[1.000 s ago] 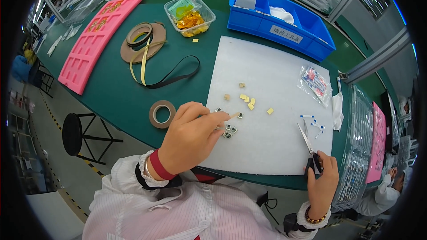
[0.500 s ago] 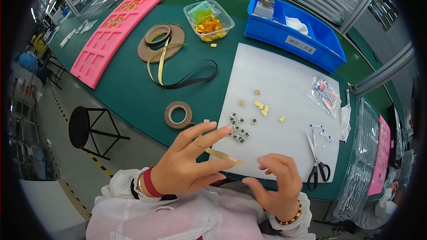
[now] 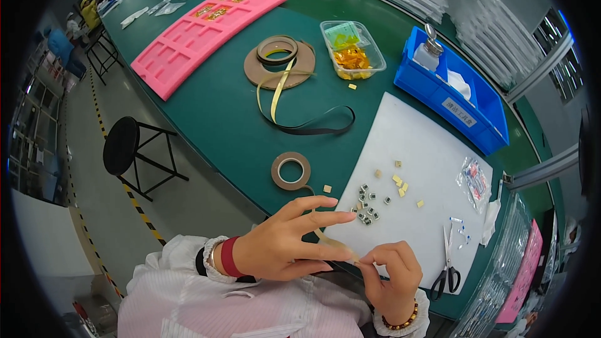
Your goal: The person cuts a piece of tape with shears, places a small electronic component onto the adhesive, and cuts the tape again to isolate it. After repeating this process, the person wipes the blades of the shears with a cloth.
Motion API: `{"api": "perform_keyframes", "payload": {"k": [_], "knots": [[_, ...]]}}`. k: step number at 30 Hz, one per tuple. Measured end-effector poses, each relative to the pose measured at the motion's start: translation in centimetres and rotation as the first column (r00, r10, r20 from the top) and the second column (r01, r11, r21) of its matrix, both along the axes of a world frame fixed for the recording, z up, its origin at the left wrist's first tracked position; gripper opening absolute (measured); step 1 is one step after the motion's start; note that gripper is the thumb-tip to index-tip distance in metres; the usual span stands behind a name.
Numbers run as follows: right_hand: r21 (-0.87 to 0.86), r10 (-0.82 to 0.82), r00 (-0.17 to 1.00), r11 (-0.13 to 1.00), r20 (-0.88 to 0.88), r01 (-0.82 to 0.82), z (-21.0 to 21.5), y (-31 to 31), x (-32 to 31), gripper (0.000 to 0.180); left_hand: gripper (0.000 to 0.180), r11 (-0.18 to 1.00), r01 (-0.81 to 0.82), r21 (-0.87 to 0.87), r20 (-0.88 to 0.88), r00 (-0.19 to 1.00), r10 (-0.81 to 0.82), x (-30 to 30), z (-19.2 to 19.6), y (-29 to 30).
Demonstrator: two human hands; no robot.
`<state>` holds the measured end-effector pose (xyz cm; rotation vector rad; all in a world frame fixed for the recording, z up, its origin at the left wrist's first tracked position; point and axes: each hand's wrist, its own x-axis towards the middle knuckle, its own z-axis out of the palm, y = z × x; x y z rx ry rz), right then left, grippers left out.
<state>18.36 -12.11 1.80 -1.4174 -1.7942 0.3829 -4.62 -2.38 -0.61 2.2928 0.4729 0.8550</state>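
Our right hand (image 3: 393,275) has its fingers pinched on one tape strip (image 3: 333,238) by the desk's (image 3: 219,128) near edge; our left hand (image 3: 275,247) spreads its fingers beside it, any hold unclear; one tape roll (image 3: 276,174) lies outside the white sheet's (image 3: 407,134) left edge; one pair of scissors (image 3: 448,263) rests by its near right corner.

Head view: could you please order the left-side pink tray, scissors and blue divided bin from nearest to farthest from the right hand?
1. Scissors, just right of the right hand.
2. Blue divided bin, upper right.
3. Left-side pink tray, upper left.
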Motion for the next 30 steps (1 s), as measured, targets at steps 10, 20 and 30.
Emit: {"api": "perform_keyframes", "payload": {"k": [10, 20, 30], "knots": [[0.077, -0.192, 0.976, 0.977, -0.1, 0.2, 0.7, 0.2, 0.6, 0.015, 0.038, 0.855, -0.487, 0.179, -0.065, 0.861, 0.504, -2.4, -2.5, 3.6], [0.158, -0.411, 0.865, 0.871, -0.289, 0.466, 0.3, -0.5, 3.4, 0.014, 0.023, 0.904, -0.408, 0.129, -0.073, 0.905, 0.418, -3.6, -1.1, 3.2], [0.18, -0.473, 0.758, 0.783, -0.449, 0.595, 2.6, -1.1, 4.5, 0.019, 0.027, 0.831, -0.341, -0.439, 0.109, 0.898, 0.426, -6.3, 1.5, 1.3]]}}
